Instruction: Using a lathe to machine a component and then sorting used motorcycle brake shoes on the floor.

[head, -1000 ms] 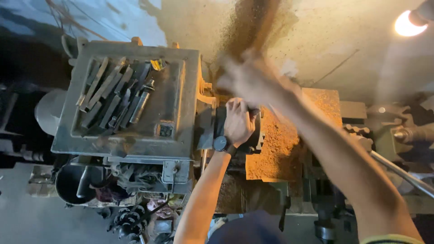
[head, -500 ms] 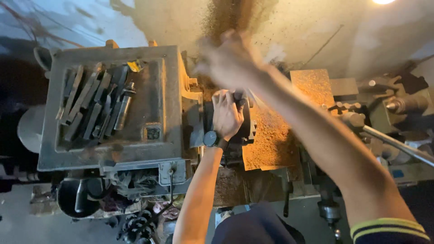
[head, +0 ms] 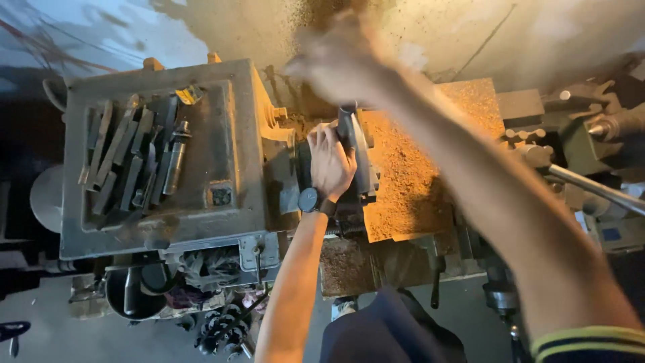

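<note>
I look down on a lathe. My left hand point(head: 330, 161), with a dark wristwatch point(head: 309, 199) on the wrist, wraps around the round chuck point(head: 355, 156) next to the headstock. My right hand point(head: 339, 64) is raised above and behind the chuck, blurred, near the wall; I cannot tell whether it holds anything. My right arm crosses the view diagonally, with a striped sleeve cuff point(head: 591, 339) at the bottom right.
The grey headstock top point(head: 222, 128) forms a tray holding several metal bars point(head: 124, 158). Orange-brown chips cover the lathe bed point(head: 410, 181). A long metal lever point(head: 591, 185) sticks out at right. Gears and scrap point(head: 222, 329) lie on the floor below.
The view has shifted, so the machine sits lower and farther right in the frame. My right hand stays raised and blurred; my left hand remains on the chuck.
</note>
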